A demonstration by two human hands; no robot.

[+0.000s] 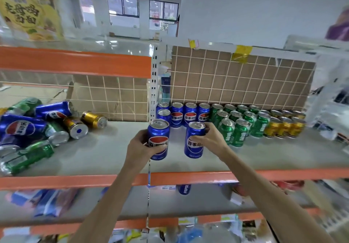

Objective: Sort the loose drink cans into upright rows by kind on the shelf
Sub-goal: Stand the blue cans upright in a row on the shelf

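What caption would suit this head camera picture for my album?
Left hand and right hand each grip an upright blue can beside sorted rows; loose cans lie piled at left.

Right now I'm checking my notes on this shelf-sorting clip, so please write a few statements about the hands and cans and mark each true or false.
1. Each hand holds a blue Pepsi can upright: the left hand grips the left blue can and the right hand grips the right blue can. True.
2. The green cans stand between the blue row and the gold cans. True.
3. The loose pile on the left holds only blue cans. False: green and gold cans lie there too.
4. The gold cans on the right lie on their sides. False: they stand upright.
5. The upright rows stand at the front edge of the shelf. False: they stand at the back, against the wire grid.
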